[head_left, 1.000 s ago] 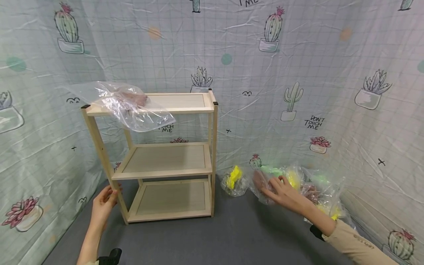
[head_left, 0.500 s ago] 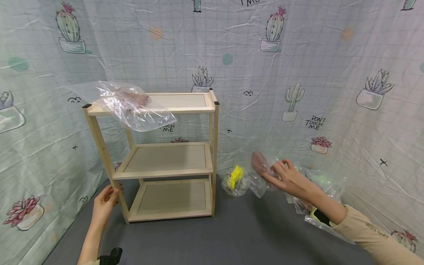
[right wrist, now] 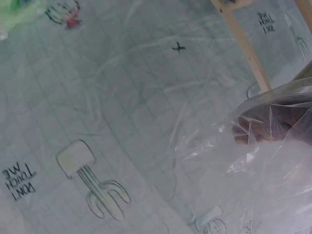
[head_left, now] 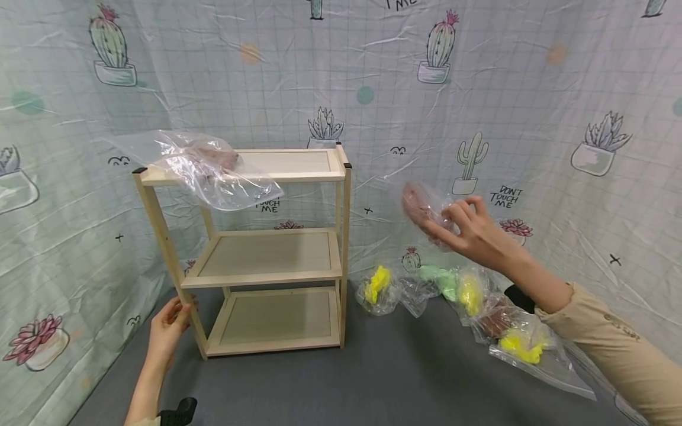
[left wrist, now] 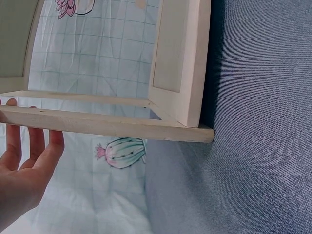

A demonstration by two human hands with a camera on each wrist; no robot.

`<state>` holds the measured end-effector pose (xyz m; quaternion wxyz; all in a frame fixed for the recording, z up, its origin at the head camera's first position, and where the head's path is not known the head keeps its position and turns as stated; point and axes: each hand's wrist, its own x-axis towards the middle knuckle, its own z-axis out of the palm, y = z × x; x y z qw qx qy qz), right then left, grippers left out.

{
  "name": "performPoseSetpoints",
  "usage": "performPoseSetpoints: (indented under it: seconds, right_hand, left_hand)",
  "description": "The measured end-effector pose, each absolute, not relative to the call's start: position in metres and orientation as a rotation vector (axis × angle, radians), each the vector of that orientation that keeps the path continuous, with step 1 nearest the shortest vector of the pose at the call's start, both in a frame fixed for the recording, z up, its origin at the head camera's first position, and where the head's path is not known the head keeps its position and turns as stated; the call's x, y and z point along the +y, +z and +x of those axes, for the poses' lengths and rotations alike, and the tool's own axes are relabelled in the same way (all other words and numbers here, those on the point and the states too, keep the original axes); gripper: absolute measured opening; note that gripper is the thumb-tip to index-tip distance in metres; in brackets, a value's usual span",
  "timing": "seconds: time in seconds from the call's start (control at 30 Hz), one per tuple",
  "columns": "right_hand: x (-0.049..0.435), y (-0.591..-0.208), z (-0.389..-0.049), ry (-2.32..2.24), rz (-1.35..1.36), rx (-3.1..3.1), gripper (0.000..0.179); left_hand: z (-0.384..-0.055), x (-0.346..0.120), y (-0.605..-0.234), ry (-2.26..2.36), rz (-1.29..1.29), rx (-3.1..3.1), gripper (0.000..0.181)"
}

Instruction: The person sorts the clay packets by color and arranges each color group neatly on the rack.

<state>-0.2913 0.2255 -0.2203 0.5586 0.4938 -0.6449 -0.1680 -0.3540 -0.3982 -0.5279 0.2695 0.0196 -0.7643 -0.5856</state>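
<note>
In the head view, my right hand (head_left: 482,236) pinches a clear plastic bag (head_left: 421,207) with a brownish-pink item inside. It is raised well above the table, to the right of the wooden shelf (head_left: 263,278). The right wrist view shows that bag's brown contents (right wrist: 275,119) at the right edge, with the right hand itself out of sight. My left hand (head_left: 169,328) holds the shelf's front left post. In the left wrist view, fingertips (left wrist: 56,139) lie against that post (left wrist: 112,124). On the top tier rests another clear bag (head_left: 213,168) with a brownish item, hanging over the front edge.
Right of the shelf sits a bag with a yellow item (head_left: 377,287). Farther right, several clear bags with green (head_left: 442,281), yellow (head_left: 471,296) and brown (head_left: 495,316) items lie in a row. A cactus-print sheet (head_left: 394,130) hangs behind and beside the dark table (head_left: 373,384).
My right hand has lifted the bag with the brownish-pink item off the table, up beside the shelf's upper half. The left hand has stayed at the post.
</note>
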Motion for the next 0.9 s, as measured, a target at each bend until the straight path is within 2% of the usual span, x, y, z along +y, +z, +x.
performPoseSetpoints:
  seconds: [0.33,0.57,0.9]
  right_hand:
    - [0.207,-0.174,-0.295,-0.413,1.111,-1.442,0.047]
    - [0.185,-0.143,-0.297,-0.398,1.084,-1.402,0.037]
    - [0.136,-0.121,-0.297,-0.435,1.073,-1.336,0.043]
  left_hand:
    - [-0.354,-0.396,-0.528,-1.601,0.063,-2.041,0.042]
    - [-0.352,-0.394,-0.524,-1.611,0.032,-2.025,0.044]
    - [-0.352,-0.393,-0.525,-1.582,0.076,-2.030,0.041]
